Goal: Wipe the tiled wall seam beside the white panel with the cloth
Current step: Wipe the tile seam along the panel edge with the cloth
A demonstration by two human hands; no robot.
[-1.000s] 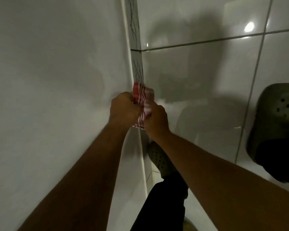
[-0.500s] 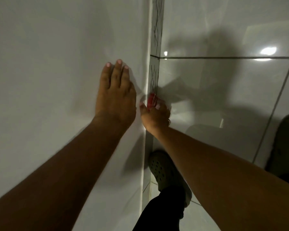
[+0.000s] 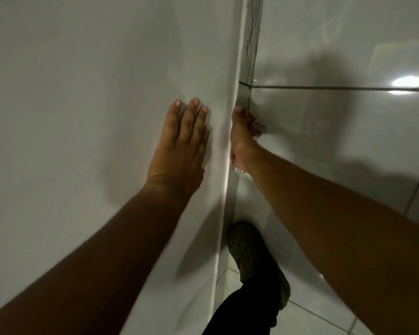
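The white panel fills the left of the head view. Its right edge meets a narrow patterned tile strip, the seam. My left hand lies flat and open on the panel, fingers pointing up. Wedged edge-on into the seam just right of the panel edge is my right hand. The red-and-white cloth is almost wholly hidden under that hand; only small reddish bits show at the heel and by the fingers.
Glossy grey wall tiles with dark grout lines cover the right side. Below, my foot in a perforated green clog stands on the tiled floor close to the panel's bottom corner.
My left hand let go of the cloth and went flat onto the panel. My right hand, holding the cloth, pressed into the seam and now covers it almost fully. The view shifted left.
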